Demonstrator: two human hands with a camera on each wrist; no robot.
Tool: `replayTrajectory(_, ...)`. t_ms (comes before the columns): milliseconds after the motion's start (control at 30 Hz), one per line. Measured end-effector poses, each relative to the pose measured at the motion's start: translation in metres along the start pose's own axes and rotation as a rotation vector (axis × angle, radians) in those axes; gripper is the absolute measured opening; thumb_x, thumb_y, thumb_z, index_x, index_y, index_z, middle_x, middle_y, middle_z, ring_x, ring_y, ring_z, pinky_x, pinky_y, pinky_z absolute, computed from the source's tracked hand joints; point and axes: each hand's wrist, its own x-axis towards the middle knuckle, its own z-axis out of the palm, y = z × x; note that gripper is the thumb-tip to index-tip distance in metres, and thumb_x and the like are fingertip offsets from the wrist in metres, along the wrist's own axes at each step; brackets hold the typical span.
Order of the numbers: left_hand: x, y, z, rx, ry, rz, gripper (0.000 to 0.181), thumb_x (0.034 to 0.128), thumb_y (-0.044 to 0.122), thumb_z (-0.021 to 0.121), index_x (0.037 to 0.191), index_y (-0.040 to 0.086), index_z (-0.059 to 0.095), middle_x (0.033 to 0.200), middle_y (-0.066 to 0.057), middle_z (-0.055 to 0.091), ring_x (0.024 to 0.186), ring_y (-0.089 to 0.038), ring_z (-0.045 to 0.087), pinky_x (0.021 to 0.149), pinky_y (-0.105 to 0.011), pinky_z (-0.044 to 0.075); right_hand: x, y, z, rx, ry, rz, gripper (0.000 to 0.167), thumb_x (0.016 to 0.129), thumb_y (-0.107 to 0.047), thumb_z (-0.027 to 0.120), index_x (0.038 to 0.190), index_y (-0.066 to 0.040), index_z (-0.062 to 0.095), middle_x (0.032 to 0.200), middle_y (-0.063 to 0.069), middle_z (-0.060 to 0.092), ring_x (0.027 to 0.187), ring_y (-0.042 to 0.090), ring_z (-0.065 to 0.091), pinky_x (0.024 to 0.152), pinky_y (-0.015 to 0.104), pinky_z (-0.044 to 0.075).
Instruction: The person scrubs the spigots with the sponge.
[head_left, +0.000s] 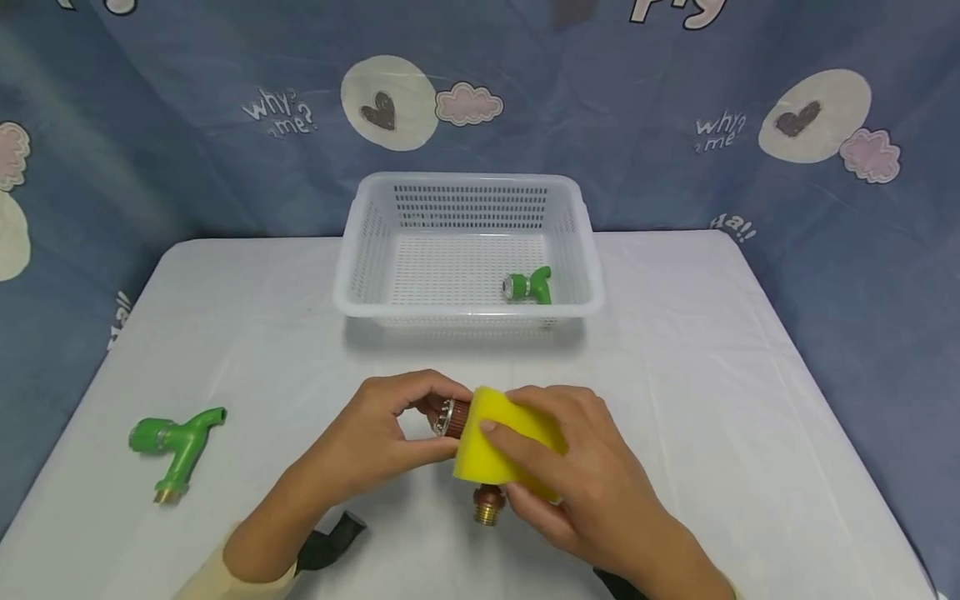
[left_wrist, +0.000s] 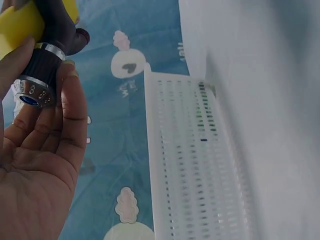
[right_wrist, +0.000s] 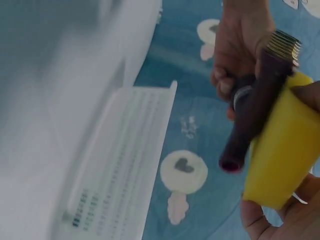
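My left hand [head_left: 382,433] pinches the ribbed knob end of a brown tap [head_left: 489,504], whose brass threaded end points down toward me. In the left wrist view the tap's knob [left_wrist: 42,70] sits between thumb and fingers, with a silver ring at its end. A yellow sponge [head_left: 498,437] is gripped in my right hand [head_left: 585,475] and lies against the tap, covering its middle in the head view. From the right wrist view, the tap's spout [right_wrist: 232,160] and threaded end [right_wrist: 285,47] show beside the sponge.
A white perforated basket [head_left: 367,242] stands at the back of the white table [head_left: 690,350], with a green tap [head_left: 531,286] inside at its right. Another green tap [head_left: 180,446] lies on the table at the left. Patterned blue cloth [head_left: 585,108] hangs behind.
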Motion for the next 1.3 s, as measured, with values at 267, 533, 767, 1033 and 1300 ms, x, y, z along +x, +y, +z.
replayTrajectory(267, 0.001, 0.001, 0.001, 0.031, -0.011, 0.070, 0.036, 0.0866, 0.025, 0.089, 0.119, 0.024, 0.072, 0.108, 0.014, 0.072, 0.091, -0.010, 0.068, 0.085, -0.031, 0.059, -0.012, 0.014, -0.007, -0.069, -0.079, 0.144, 0.034, 0.106, -0.033, 0.054, 0.130, -0.019, 0.073, 0.136, 0.017, 0.059, 0.115, 0.038, 0.055, 0.095, 0.054, 0.044)
replayTrajectory(533, 0.004, 0.001, 0.000, 0.067, -0.015, 0.120, 0.042, 0.0839, 0.016, 0.091, 0.119, 0.027, 0.070, 0.114, 0.015, 0.069, 0.099, -0.009, 0.065, 0.087, -0.028, 0.057, -0.017, 0.027, -0.019, -0.146, -0.044, 0.250, 0.045, 0.083, -0.019, 0.076, 0.128, -0.015, 0.074, 0.137, 0.016, 0.059, 0.115, 0.037, 0.052, 0.089, 0.049, 0.046)
replayTrajectory(767, 0.004, 0.001, 0.002, 0.088, -0.003, 0.148, 0.044, 0.0829, 0.011, 0.091, 0.119, 0.026, 0.069, 0.117, 0.015, 0.067, 0.103, -0.008, 0.064, 0.088, -0.027, 0.056, -0.010, 0.020, -0.014, -0.140, 0.002, 0.255, 0.044, 0.106, -0.043, 0.055, 0.129, -0.011, 0.073, 0.136, 0.020, 0.059, 0.118, 0.042, 0.052, 0.091, 0.050, 0.047)
replayTrajectory(1033, 0.000, 0.001, 0.005, 0.135, 0.029, 0.162, 0.046, 0.0814, 0.004, 0.090, 0.119, 0.022, 0.072, 0.118, 0.010, 0.062, 0.103, -0.009, 0.063, 0.088, -0.026, 0.056, -0.006, 0.022, -0.006, -0.188, -0.034, 0.210, 0.037, 0.094, -0.025, 0.070, 0.128, -0.011, 0.074, 0.135, 0.021, 0.059, 0.115, 0.042, 0.053, 0.090, 0.055, 0.044)
replayTrajectory(1300, 0.000, 0.000, 0.002, 0.132, 0.027, 0.177, 0.046, 0.0812, 0.005, 0.091, 0.118, 0.023, 0.071, 0.118, 0.013, 0.062, 0.104, -0.008, 0.063, 0.089, -0.026, 0.055, -0.017, 0.037, -0.015, -0.244, 0.017, 0.300, 0.044, 0.082, -0.015, 0.078, 0.125, -0.008, 0.074, 0.133, 0.022, 0.059, 0.113, 0.046, 0.051, 0.090, 0.057, 0.041)
